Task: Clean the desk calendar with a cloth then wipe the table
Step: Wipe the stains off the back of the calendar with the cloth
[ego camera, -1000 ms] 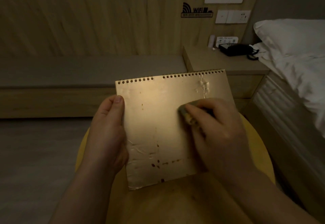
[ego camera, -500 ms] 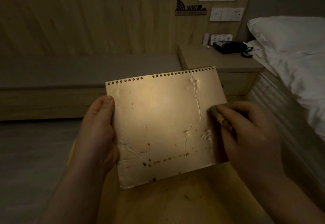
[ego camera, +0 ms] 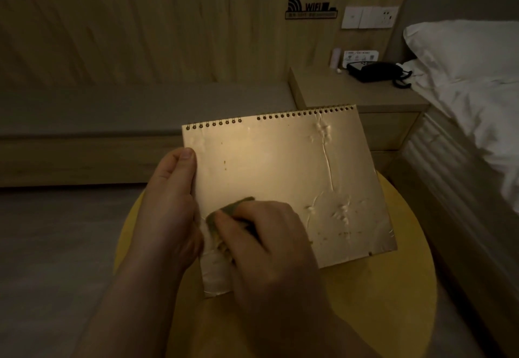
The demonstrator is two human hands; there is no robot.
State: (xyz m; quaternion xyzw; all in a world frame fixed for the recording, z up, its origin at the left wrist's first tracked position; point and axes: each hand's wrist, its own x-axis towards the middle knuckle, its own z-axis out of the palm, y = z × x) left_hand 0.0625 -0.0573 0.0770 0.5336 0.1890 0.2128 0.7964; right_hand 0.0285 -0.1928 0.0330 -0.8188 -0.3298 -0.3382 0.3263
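Observation:
A spiral-bound desk calendar (ego camera: 280,169) with a plain tan, wrinkled and spotted cover is held tilted above a round yellow table (ego camera: 398,296). My left hand (ego camera: 168,206) grips its left edge, thumb on the front. My right hand (ego camera: 269,239) holds a small dark greenish cloth (ego camera: 224,214) and presses it on the cover's lower left part, close to the left hand. Most of the cloth is hidden under my fingers.
A bed with white pillow and duvet (ego camera: 471,82) runs along the right. A wooden nightstand (ego camera: 354,96) behind the calendar carries a black telephone (ego camera: 376,71). A low bench (ego camera: 112,121) lines the wood-panelled wall; grey floor lies to the left.
My right hand with the cloth has swept from the cover's right edge across to its lower left. The dark spots along the lower part look fainter. The left hand keeps its grip.

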